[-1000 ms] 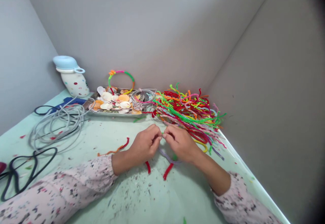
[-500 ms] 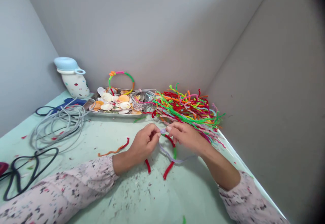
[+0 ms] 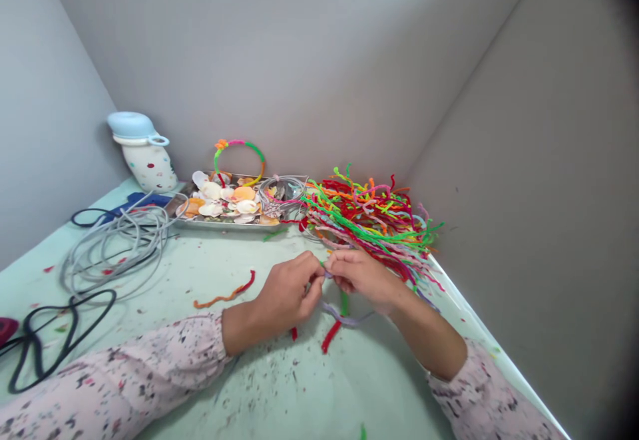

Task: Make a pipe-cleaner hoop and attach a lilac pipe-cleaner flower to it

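Note:
Fingertips of my left hand [image 3: 294, 287] and my right hand [image 3: 360, 277] meet above the table, both closed in a pinch. Between them runs a lavender pipe cleaner [image 3: 349, 321], its loose tail curving down below my right hand. A red and green pipe cleaner [image 3: 332, 337] hangs under the fingers, with one red end [image 3: 294, 333] peeking out beneath my left hand. My fingers hide where the strands join. An orange and red pipe cleaner [image 3: 224, 297] lies on the table left of my left hand.
Behind my hands lies a heap of coloured pipe cleaners [image 3: 369, 217]. A metal tray [image 3: 229, 225] holds seashells [image 3: 212, 192], and a pipe-cleaner hoop [image 3: 263, 157] stands in it. At left are grey cable coils [image 3: 112, 253], a black cord [image 3: 74, 320] and a white bottle [image 3: 150, 167].
My hands have come together, the left shifting right. The lavender loop that showed between the fingers is now mostly covered, and less of the red and green strand shows.

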Demonstrator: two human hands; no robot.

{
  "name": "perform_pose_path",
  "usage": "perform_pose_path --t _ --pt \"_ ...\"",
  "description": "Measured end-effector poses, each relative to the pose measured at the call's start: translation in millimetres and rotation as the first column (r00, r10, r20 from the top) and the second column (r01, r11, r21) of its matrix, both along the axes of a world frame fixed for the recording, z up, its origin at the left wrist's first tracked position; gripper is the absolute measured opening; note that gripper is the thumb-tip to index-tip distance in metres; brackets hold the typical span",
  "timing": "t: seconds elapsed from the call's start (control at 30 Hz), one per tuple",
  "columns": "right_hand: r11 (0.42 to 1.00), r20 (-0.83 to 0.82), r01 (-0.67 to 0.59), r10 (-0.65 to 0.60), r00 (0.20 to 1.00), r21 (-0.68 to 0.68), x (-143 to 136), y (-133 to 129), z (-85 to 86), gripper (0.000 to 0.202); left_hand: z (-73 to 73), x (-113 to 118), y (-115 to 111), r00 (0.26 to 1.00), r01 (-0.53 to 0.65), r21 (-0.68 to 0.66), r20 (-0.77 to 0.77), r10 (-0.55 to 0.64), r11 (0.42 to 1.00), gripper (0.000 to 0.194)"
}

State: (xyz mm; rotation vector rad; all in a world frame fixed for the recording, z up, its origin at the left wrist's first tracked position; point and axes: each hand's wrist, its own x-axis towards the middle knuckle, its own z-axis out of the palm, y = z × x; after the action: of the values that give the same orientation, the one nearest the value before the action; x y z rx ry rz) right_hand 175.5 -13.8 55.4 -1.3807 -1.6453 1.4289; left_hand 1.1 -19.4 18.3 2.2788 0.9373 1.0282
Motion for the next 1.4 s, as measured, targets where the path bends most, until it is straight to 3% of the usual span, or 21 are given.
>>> perform_pose_path --t 0.17,0.4,0.6,0.9,1.17,1.4 --pt "0.991 0.148 -0.048 0.029 0.989 0.122 6.1 -1.8 6.2 0.023 -2.2 1.2 6.4 0.962 -0.013 -0.367 0.248 0.112 0.930 0.014" --pt "0.983 0.196 -0.069 0.035 0.980 0.169 -4.3 -2.4 -21.7 0.016 -5.0 1.9 13.9 0.906 0.068 -0.523 0.389 0.167 0.849 0.018" --pt "0.985 0.205 -0.046 0.011 0.979 0.167 -3.7 -2.4 -19.4 0.017 -3.3 2.5 14.1 0.892 0.128 -0.542 0.429 0.143 0.830 0.017" --pt "0.932 0.171 0.072 -0.140 0.975 0.354 -0.4 0.2 -6.3 0.018 -3.2 2.3 12.5 0.930 0.079 -0.521 0.345 0.125 0.850 0.017" --pt "0.860 0.270 -0.010 -0.148 0.951 0.510 -3.5 -4.1 -4.6 0.012 -3.0 4.2 10.3 0.942 0.125 -0.548 0.327 0.075 0.827 0.021" --pt "0.934 0.133 0.093 -0.147 0.980 0.345 1.9 1.5 -4.0 0.021 -3.6 3.8 14.3 0.911 0.210 -0.572 0.409 0.054 0.793 0.019"
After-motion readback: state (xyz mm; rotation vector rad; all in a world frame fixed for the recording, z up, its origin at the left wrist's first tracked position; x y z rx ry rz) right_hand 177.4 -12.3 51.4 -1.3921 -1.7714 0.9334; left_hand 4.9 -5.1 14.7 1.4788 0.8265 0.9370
